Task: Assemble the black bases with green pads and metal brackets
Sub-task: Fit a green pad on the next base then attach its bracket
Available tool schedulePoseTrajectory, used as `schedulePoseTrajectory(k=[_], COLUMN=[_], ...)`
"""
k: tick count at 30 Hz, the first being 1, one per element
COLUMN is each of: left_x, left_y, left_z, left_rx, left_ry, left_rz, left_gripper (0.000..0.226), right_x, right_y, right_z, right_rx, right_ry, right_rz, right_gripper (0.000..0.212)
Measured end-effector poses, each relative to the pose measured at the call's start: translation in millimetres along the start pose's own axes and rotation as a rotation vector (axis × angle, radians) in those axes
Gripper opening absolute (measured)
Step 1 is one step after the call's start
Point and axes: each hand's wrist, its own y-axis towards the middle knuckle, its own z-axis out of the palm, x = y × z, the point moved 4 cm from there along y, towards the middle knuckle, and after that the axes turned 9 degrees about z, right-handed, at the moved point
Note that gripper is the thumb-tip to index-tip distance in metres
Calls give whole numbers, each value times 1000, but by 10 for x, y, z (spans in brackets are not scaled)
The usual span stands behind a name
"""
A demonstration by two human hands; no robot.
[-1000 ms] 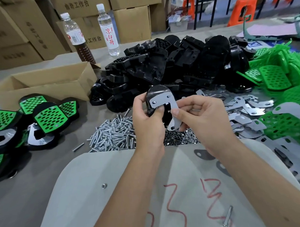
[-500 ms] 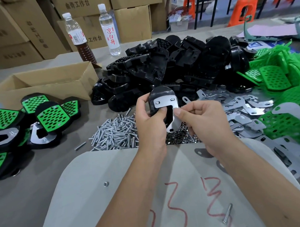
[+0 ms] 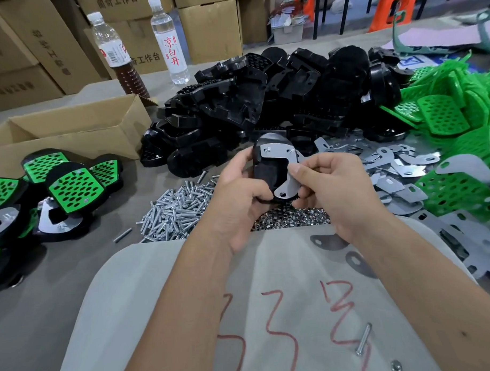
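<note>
A: Nearest the camera?
B: Grey sheet (image 3: 187,312) with red scrawl over the table (image 3: 47,289) edge; one loose screw (image 3: 363,339) and a nut (image 3: 396,365) lie on it, lower right.

A: Hands?
B: Both raised over the sheet's far edge. Left hand (image 3: 238,196): grip closed round a black base (image 3: 268,168), fingers behind it, thumb on its left rim. A metal bracket (image 3: 282,167) lies flat on the base's upper face. Right hand (image 3: 332,187): grip pinching the bracket's right edge between thumb and forefinger (other fingers curled below).

A: Directly under the hands?
B: Heap of silver screws (image 3: 178,210) to the left, a patch of small nuts (image 3: 289,221) beneath, both on the table.

A: Left side?
B: Finished units (image 3: 71,188), green perforated pads on black bases, clustered near the table's left edge; some are turned over, showing brackets. Open cardboard box (image 3: 69,130) just behind them.

A: Right side?
B: Loose brackets (image 3: 398,166) spread flat, green pads (image 3: 444,117) piled beyond and beside them.

A: Farther back?
B: Large pile of black bases (image 3: 276,95) mid-table. Behind it, two bottles (image 3: 171,43) upright (one with brown liquid, one clear), then stacked cartons (image 3: 210,25). Orange stools (image 3: 393,5) at far right.
</note>
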Motion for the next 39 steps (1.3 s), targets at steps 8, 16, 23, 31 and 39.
schedulePoseTrajectory(k=[8, 16, 23, 31, 39], left_x=[29, 37, 84, 71, 33], left_y=[-2, 19, 1, 1, 15], left_z=[51, -31, -26, -42, -38], left_rx=[5, 71, 109, 40, 66], left_ry=[0, 81, 65, 40, -22], left_rz=[11, 25, 46, 82, 50], left_gripper=[69, 46, 55, 57, 43], right_x=[14, 24, 2, 11, 101], right_y=[-14, -7, -20, -29, -125], right_z=[16, -23, -45, -42, -25], right_rx=[1, -59, -106, -145, -218], right_ry=[83, 158, 100, 44, -132], right_rz=[-16, -3, -44, -127, -278], right_gripper=[19, 23, 20, 20, 16])
